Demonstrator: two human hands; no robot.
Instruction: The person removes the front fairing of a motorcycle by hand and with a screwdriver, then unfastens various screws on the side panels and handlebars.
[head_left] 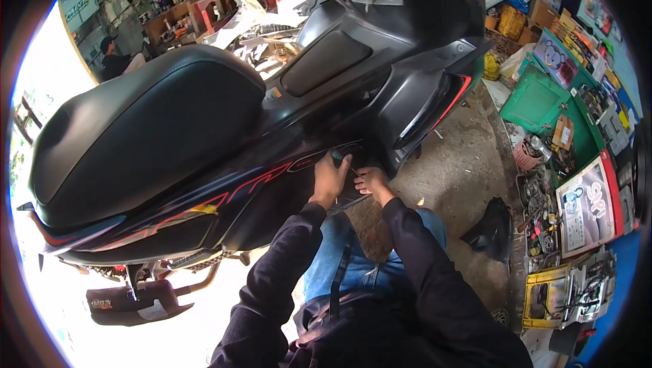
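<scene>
A black scooter [333, 106] with red line graphics fills the middle and left of the head view. Low on its side, by the footboard, my left hand [329, 182] is closed around what looks like a screwdriver [337, 156] with a teal handle. Just to its right, my right hand [371, 182] has its fingers pinched together near the tool's thin shaft. Whatever sits between those right fingers is too small to make out. Both hands are close to the lower body panel. The scooter's long black seat [146, 120] lies to the left.
Along the right stand a green metal box [540, 101], a yellow crate [536, 299] and a pile of metal parts [536, 212]. A black plastic piece [490, 232] lies on the concrete floor [468, 157]. The exhaust muffler [139, 303] juts out at lower left. Another person [121, 59] is far left.
</scene>
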